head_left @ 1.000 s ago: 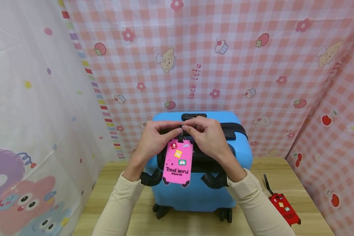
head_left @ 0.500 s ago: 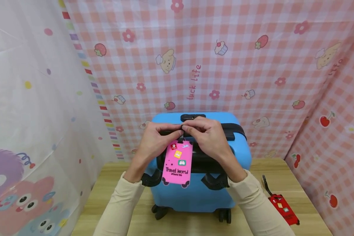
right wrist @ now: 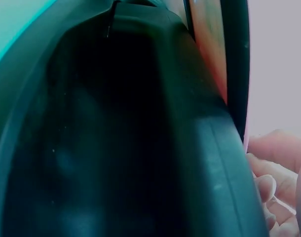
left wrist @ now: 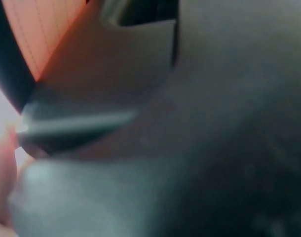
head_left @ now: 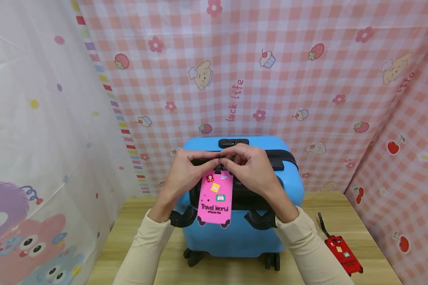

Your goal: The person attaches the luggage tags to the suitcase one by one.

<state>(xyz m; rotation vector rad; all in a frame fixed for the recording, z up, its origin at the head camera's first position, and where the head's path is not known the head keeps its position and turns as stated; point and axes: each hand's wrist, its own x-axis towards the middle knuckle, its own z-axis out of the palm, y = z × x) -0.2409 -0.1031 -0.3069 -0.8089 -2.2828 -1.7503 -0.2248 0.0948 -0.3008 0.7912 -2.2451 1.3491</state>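
A pink luggage tag [head_left: 214,206] printed "Travel World" hangs by its black strap [head_left: 218,168] in front of the blue suitcase's [head_left: 232,239] black top handle. From the left, my left hand [head_left: 186,168] pinches the strap's upper end between thumb and fingers. My right hand [head_left: 254,168] meets it there, thumb and fingertips also pinching the strap. The fingertips hide the strap's end and any fastening. In the right wrist view, curled fingers [right wrist: 276,190] show beside the blurred black handle [right wrist: 209,163]. Dark, blurred handle parts [left wrist: 91,79] fill most of the left wrist view.
A red luggage tag [head_left: 344,253] with a black strap lies on the wooden table [head_left: 128,237], right of the suitcase. Black wheels [head_left: 272,261] support the suitcase. Pink checked cloth [head_left: 289,91] hangs behind and to the right, white printed cloth [head_left: 92,158] to the left.
My right thumb has dropped slightly and its fingers have bent a little more at the strap. The pink tag hangs almost where it was, and the left hand has barely moved.
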